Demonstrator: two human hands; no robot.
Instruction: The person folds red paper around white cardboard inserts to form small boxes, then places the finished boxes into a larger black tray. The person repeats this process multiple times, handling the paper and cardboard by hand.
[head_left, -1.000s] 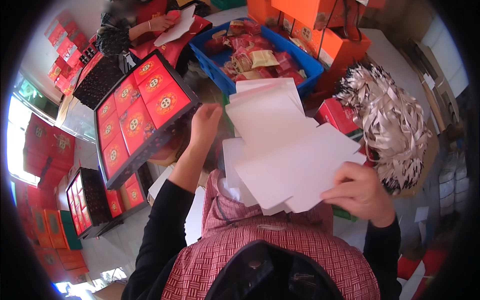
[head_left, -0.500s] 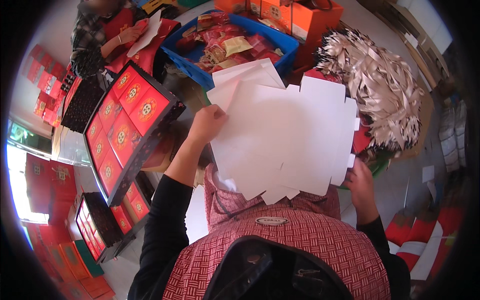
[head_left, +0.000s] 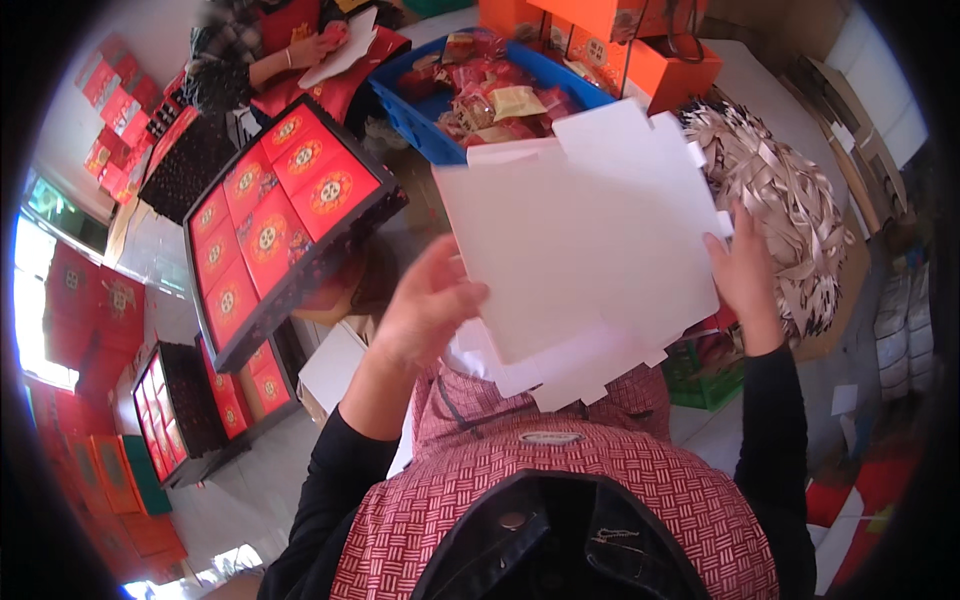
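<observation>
I hold a stack of flat white die-cut cardboard sheets [head_left: 585, 240] up in front of my chest, tabs showing along the edges. My right hand [head_left: 745, 275] grips the stack's right edge. Fingers of my left hand [head_left: 430, 305] pinch the lower left edge of the top sheet. Left of my left hand lies a black tray [head_left: 372, 215] filled with red square boxes [head_left: 265, 235] bearing gold round emblems.
A blue crate [head_left: 425, 120] of red and yellow packets sits beyond the sheets. Orange boxes [head_left: 655, 55] stand behind it. A heap of beige shredded paper [head_left: 790, 200] lies at right. Another person [head_left: 275, 45] handles a white sheet at the top left. More black trays [head_left: 185, 410] sit lower left.
The white sheets have risen and squared up in front of me. My right hand moved from the stack's lower edge up to its right edge. My left hand dropped to the lower left corner.
</observation>
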